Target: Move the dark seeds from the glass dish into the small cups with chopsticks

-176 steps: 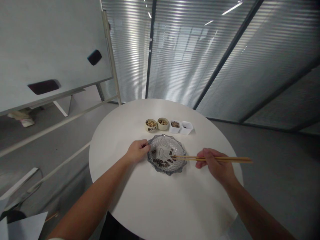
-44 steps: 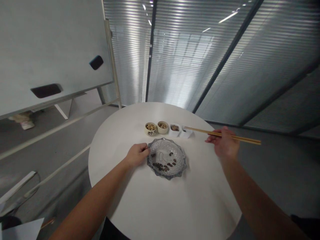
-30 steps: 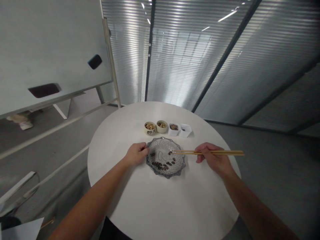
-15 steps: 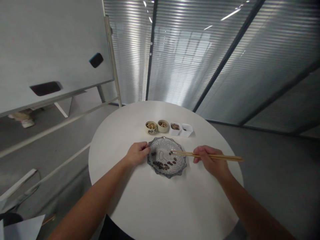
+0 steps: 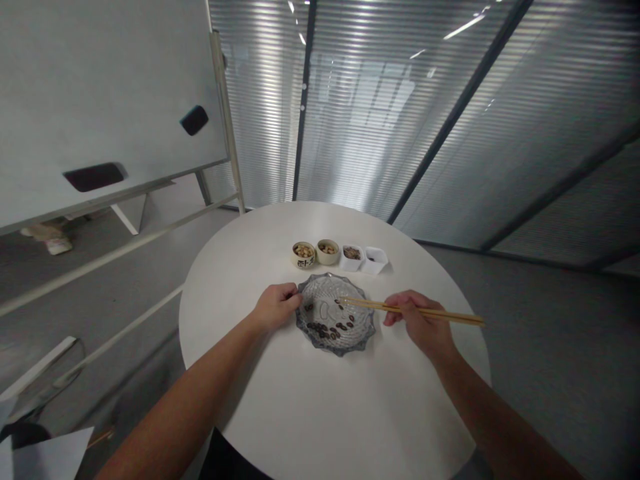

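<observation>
A scalloped glass dish sits on the round white table, with several dark brown beans gathered mostly along its near side. My left hand grips the dish's left rim between thumb and fingers. In my right hand is a pair of wooden chopsticks, held near their middle. Their tips reach over the dish, close to a couple of beans lying apart from the rest; whether they touch one, I cannot tell.
Behind the dish stand two round bowls of nuts, a white square dish with brown bits and another white dish with a little dark content. A whiteboard rises at left; ribbed glass panels stand beyond the table.
The chopstick tips have shifted slightly left and up over the dish, and my right hand moved slightly left with them. My left hand keeps its grip on the rim.
</observation>
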Available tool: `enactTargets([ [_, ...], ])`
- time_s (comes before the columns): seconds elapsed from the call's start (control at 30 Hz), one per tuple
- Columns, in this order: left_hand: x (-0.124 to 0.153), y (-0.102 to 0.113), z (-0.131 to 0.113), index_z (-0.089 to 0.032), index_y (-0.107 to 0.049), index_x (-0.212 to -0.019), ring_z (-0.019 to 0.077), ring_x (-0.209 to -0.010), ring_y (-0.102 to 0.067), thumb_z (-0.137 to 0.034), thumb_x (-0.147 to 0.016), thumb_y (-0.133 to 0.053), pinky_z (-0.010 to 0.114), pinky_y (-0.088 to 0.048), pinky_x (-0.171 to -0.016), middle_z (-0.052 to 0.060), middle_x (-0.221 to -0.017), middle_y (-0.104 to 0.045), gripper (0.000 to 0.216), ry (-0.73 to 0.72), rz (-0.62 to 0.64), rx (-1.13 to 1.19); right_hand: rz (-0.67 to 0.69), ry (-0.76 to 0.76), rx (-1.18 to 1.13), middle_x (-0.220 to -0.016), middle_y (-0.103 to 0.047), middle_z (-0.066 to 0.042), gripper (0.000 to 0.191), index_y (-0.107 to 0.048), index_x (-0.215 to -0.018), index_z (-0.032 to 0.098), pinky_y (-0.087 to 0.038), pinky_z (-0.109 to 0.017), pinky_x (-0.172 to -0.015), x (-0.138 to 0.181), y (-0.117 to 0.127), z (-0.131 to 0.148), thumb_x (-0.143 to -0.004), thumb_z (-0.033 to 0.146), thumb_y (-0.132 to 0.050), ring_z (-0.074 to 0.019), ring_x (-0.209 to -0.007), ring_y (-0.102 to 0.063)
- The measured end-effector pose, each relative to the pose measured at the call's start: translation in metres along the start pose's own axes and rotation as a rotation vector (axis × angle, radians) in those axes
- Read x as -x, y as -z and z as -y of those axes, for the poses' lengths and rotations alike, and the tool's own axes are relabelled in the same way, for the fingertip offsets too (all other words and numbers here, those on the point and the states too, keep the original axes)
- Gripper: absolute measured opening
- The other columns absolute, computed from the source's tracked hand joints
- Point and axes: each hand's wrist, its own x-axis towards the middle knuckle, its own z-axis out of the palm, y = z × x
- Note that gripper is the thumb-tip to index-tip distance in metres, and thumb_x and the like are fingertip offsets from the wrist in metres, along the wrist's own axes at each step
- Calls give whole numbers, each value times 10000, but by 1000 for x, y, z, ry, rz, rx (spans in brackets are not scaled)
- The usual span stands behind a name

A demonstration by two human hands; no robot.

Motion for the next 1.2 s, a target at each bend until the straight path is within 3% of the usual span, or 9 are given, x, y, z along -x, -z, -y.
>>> enactTargets([
  [0.3,1,2,-5,-186,-505,-628,118,-595,-402,-365,-820,-498,252,-287,-559,-35,-584,-407,262,8,1,3,50,-31,24,-543,-657,-6,368,-681,-816,197,-524,-289,-552,-2,-2,-8,-964,498,-531,-169,-493,-633],
  [0.7,0,0,-3,-186,-500,-632,118,-594,-395,-367,-828,-497,253,-280,-561,-38,-575,-397,266,8,-2,-4,100,64,124,-561,-668,-15,378,-692,-801,195,-523,-287,-573,-3,2,-2,-964,491,-524,-169,-520,-634],
  [1.2,-1,0,-1,-189,-502,-628,121,-595,-393,-366,-821,-493,255,-276,-561,-38,-574,-392,263,-3,-5,-5,60,16,73,-558,-668,-18,360,-691,-769,200,-533,-292,-586,2,3,1,-957,471,-547,-176,-535,-651],
])
